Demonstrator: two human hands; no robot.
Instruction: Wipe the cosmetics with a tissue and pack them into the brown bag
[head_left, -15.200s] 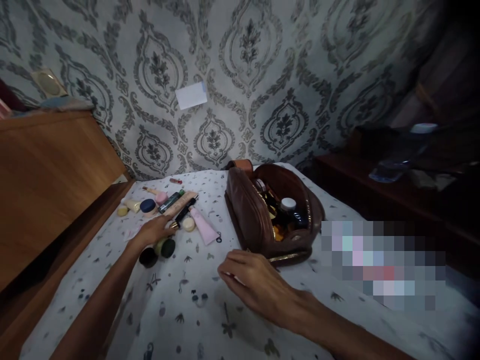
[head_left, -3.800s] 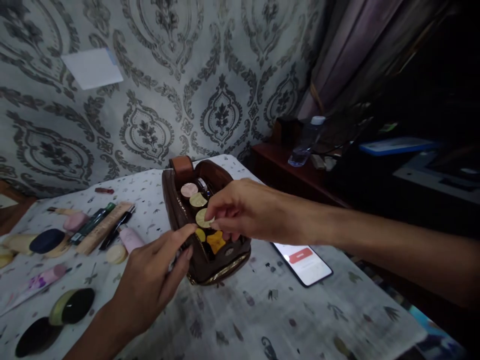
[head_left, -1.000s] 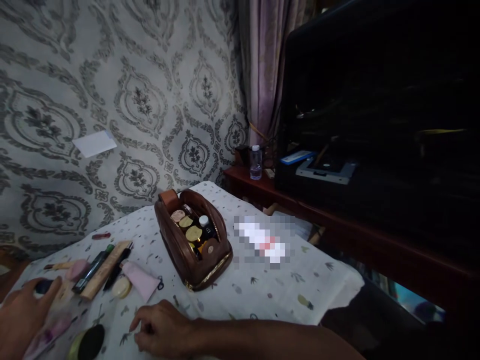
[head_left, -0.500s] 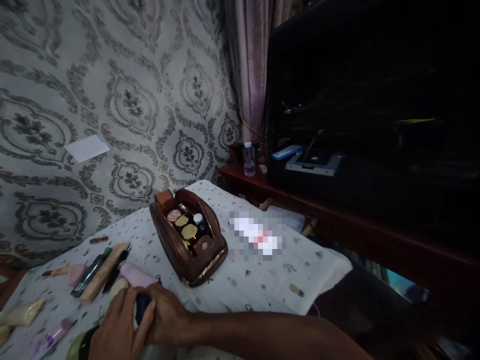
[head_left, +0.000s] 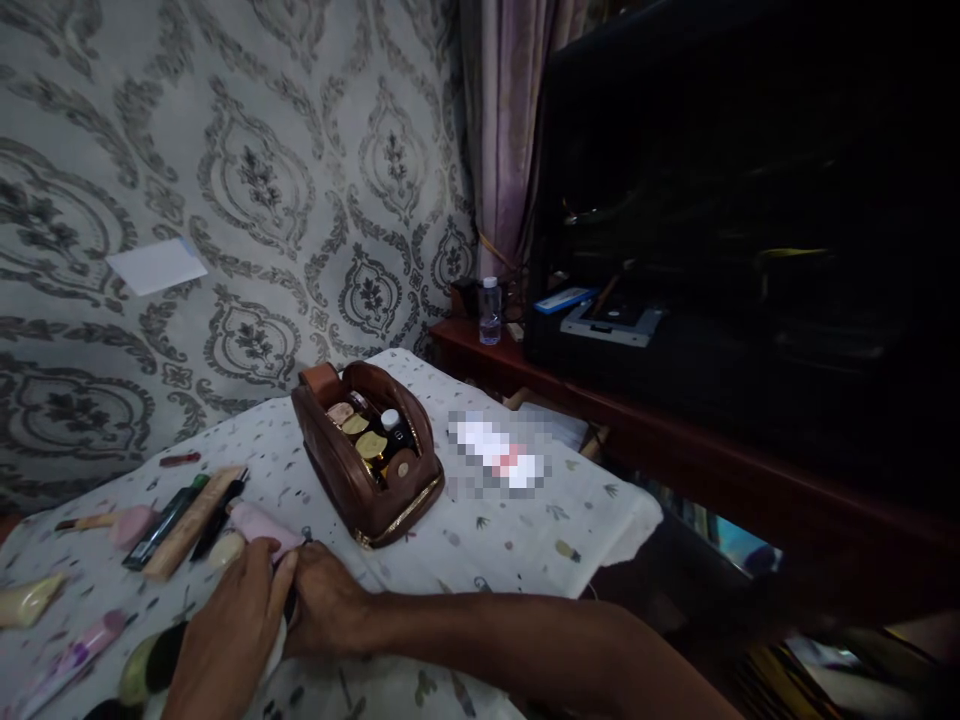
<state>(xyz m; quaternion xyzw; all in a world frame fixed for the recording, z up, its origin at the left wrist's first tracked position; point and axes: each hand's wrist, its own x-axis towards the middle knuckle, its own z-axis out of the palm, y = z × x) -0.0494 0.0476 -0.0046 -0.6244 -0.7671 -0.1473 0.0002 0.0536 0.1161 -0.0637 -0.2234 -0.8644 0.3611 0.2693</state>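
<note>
Close together at the lower left, my left hand (head_left: 229, 625) and my right hand (head_left: 326, 600) are closed around a white container with a dark cap (head_left: 275, 655). Most of it is hidden by my fingers, so its exact kind does not show. Just beyond them lie a pink tube (head_left: 259, 522) and a round cream-coloured item (head_left: 226, 549). A brown makeup bag (head_left: 322, 475) stands unzipped farther back, with several jars and bottles inside. Beside my left hand is a greenish jar with a dark lid (head_left: 139, 668).
Left on the patterned cloth (head_left: 480, 545) are a makeup brush (head_left: 124, 525), a green tube (head_left: 166, 528), a beige tube (head_left: 193, 525) and a yellowish tube (head_left: 30, 602). A blurred-out white item (head_left: 499, 455) lies right of the bag. A water bottle (head_left: 490, 312) stands on the dark red shelf.
The view has shifted slightly, moving the scene left and up. The dark cap between my hands was plainer before; now my fingers cover more of it and some white shows below.
</note>
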